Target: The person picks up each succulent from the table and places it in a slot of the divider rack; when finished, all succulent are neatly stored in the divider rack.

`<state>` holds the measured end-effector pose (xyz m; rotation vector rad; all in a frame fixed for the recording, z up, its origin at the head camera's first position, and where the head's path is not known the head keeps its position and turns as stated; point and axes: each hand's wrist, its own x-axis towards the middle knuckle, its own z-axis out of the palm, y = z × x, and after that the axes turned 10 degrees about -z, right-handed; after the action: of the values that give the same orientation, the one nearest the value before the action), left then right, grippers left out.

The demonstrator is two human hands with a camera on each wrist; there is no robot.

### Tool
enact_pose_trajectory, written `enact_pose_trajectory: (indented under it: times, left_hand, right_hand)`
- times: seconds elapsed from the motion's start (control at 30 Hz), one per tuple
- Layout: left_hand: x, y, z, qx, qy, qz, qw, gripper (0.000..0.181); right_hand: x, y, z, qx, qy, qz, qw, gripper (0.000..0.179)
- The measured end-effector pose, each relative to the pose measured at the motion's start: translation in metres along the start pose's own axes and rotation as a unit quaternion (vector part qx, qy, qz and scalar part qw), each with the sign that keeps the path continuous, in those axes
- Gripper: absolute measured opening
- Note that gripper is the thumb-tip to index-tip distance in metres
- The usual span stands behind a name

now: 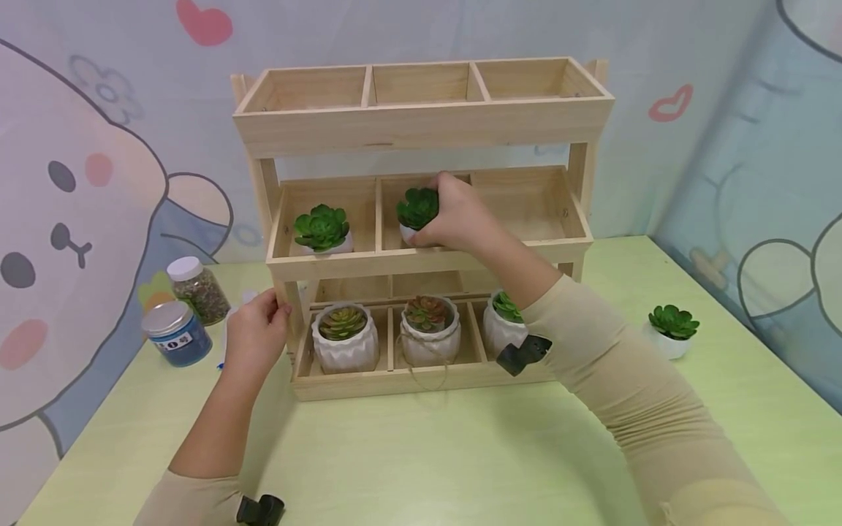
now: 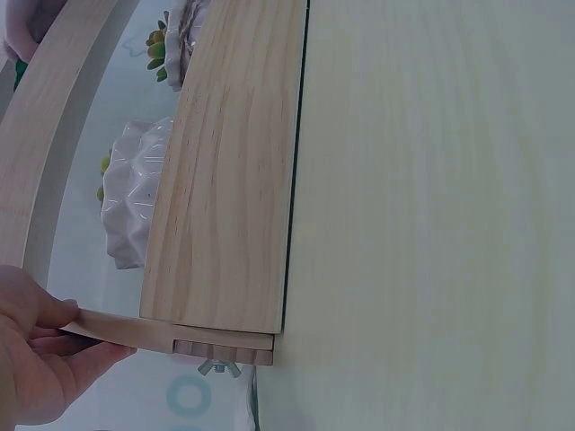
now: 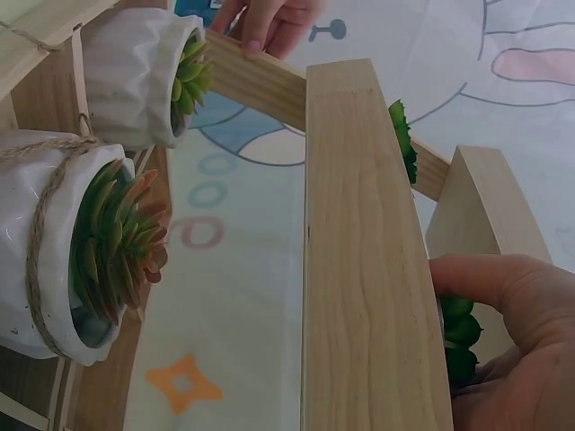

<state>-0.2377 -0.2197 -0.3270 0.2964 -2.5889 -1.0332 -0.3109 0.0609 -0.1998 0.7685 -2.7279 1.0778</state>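
Observation:
My right hand [image 1: 460, 215] grips a small green succulent [image 1: 417, 208] in a white pot, inside the middle compartment of the middle tier of a wooden shelf [image 1: 421, 130]. In the right wrist view the front board hides most of that pot, with the thumb and fingers around the plant. My left hand [image 1: 256, 332] pinches the shelf's left side post below the middle tier; the left wrist view shows thumb and fingers [image 2: 99, 364] on either side of this strip. A similar green succulent [image 1: 322, 228] sits in the left compartment of the middle tier.
Three textured white pots with succulents, one a reddish plant [image 1: 426, 314], stand in the bottom tier. Another green succulent [image 1: 674, 323] is on the table at the right. At the left are a blue jar [image 1: 177, 337] and a white-lidded jar [image 1: 200, 294] of granules.

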Motion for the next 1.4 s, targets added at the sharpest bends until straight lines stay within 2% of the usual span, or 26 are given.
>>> enact_pose_trajectory:
  times: [0.13,0.37,0.6,0.83,1.1,1.4]
  left_hand:
    - [0.000,0.001,0.000,0.000,-0.001,-0.002,1.0000,0.033]
    - [0.000,0.000,0.001,0.010,0.023,0.028,0.9993,0.029]
    - [-0.001,0.002,0.000,0.008,0.018,0.019,0.9996,0.030]
    - [-0.001,0.002,-0.001,0.002,0.008,0.010,0.9999,0.031]
    - [-0.001,0.000,-0.001,0.000,0.007,0.008,0.9999,0.031]
    - [-0.001,0.001,-0.001,0.004,0.005,0.004,1.0000,0.031]
  right_hand:
    - [-0.001,0.000,0.001,-0.005,0.001,0.009,0.9999,0.079]
    - [-0.001,0.002,0.002,-0.001,0.004,0.031,0.9995,0.076]
    - [-0.004,0.001,0.002,0.028,0.006,0.044,0.9987,0.078]
    - [-0.010,0.003,0.002,0.064,0.011,0.037,0.9972,0.076]
    - [-0.023,0.004,-0.001,0.105,0.044,0.005,0.9935,0.074]
    - [-0.054,0.014,-0.018,0.135,0.079,-0.047,0.9865,0.075]
